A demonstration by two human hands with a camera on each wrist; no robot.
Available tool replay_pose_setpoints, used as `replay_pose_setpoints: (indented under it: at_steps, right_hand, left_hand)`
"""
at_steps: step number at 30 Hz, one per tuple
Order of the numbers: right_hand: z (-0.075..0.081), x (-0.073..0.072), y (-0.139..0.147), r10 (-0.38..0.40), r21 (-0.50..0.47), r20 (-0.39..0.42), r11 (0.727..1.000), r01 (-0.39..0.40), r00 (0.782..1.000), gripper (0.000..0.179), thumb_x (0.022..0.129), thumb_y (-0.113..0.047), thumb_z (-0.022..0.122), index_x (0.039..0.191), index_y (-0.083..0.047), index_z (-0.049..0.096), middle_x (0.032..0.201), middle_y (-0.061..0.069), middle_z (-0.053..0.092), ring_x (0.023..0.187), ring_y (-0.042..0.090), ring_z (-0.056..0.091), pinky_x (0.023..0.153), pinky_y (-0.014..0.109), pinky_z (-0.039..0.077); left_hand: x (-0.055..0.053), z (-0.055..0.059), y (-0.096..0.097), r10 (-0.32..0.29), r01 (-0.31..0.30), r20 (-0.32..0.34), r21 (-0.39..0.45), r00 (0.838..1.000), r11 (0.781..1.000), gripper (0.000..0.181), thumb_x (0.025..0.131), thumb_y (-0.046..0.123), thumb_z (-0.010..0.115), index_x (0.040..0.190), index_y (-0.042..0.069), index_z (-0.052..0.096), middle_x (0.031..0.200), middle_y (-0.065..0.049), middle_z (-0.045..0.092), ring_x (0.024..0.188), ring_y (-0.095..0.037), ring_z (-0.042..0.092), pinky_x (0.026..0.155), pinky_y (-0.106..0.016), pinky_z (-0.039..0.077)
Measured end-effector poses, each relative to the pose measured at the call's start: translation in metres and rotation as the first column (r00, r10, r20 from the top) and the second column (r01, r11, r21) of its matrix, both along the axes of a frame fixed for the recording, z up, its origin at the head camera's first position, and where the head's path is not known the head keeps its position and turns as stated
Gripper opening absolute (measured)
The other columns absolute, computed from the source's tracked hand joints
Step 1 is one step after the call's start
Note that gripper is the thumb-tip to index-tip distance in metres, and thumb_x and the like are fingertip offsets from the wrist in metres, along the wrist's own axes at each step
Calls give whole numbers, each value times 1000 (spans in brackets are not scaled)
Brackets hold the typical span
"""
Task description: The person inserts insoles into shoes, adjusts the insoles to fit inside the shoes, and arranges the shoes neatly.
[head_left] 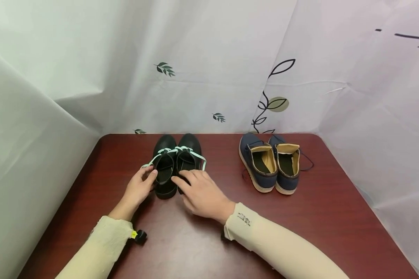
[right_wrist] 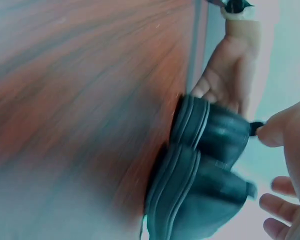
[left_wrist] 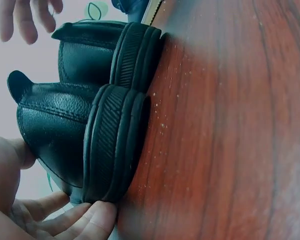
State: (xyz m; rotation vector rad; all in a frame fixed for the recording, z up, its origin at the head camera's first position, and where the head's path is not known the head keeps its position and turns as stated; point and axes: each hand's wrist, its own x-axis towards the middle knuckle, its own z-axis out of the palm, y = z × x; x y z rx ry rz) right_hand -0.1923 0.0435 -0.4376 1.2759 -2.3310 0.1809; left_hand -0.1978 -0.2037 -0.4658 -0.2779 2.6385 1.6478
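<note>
A pair of black leather shoes point(head_left: 165, 186) with pale mint laces point(head_left: 176, 150) stands side by side, toes toward the back wall and heels toward me. My left hand point(head_left: 139, 187) rests against the outer side of the left shoe. In the left wrist view, its fingertips point(left_wrist: 101, 214) lie along the edge of the ridged sole point(left_wrist: 107, 145), with the thumb near the collar. Over the right shoe point(head_left: 189, 144) hovers my right hand point(head_left: 206, 197), fingers spread and relaxed, hiding part of its heel. The right wrist view shows the thumb point(right_wrist: 275, 131) right by a heel tab point(right_wrist: 256, 128).
Farther right on the red-brown table point(head_left: 209, 248) stands a pair of navy shoes point(head_left: 262, 176) with tan lining and dark laces. One lace point(head_left: 308, 162) trails off to their right. White sheeting point(head_left: 209, 58) with leaf prints walls in the back and sides.
</note>
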Motion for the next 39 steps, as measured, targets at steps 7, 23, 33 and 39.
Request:
replay_pose_setpoints:
  at_steps: [7, 23, 33, 39]
  right_hand:
    - [2, -9, 37, -77, -37, 41, 996, 79, 996, 51, 91, -27, 62, 139, -14, 54, 126, 10, 58, 112, 28, 58, 93, 46, 46]
    - [-3, -14, 112, -250, -34, 110, 966, 255, 962, 46, 93, -31, 63, 134, -12, 57, 118, 7, 60, 107, 28, 57, 92, 47, 46]
    - [10, -16, 155, -332, -90, 150, 934, 347, 931, 46, 93, -32, 65, 133, -10, 59, 115, 11, 61, 103, 33, 58, 91, 50, 46]
    - [13, -16, 177, -378, -120, 159, 910, 398, 912, 45, 95, -34, 63, 133, -10, 59, 118, 13, 61, 105, 36, 57, 88, 54, 45]
  left_hand:
    - [6, 9, 3, 44, -69, -140, -176, 989, 982, 38, 102, 26, 53, 133, 6, 58, 125, -18, 61, 102, -30, 61, 84, -36, 47]
    - [14, 34, 25, -212, 13, -406, -439, 889, 898, 26, 97, 27, 62, 117, 14, 70, 118, -5, 68, 100, -27, 61, 85, -47, 48]
    - [25, 38, 33, -315, 47, -440, -520, 841, 853, 27, 96, 25, 62, 118, 14, 69, 123, -6, 66, 117, -28, 59, 95, -53, 47]
    - [31, 40, 43, -381, 55, -476, -566, 793, 823, 31, 93, 26, 65, 120, 12, 69, 121, -5, 66, 115, -27, 61, 96, -49, 48]
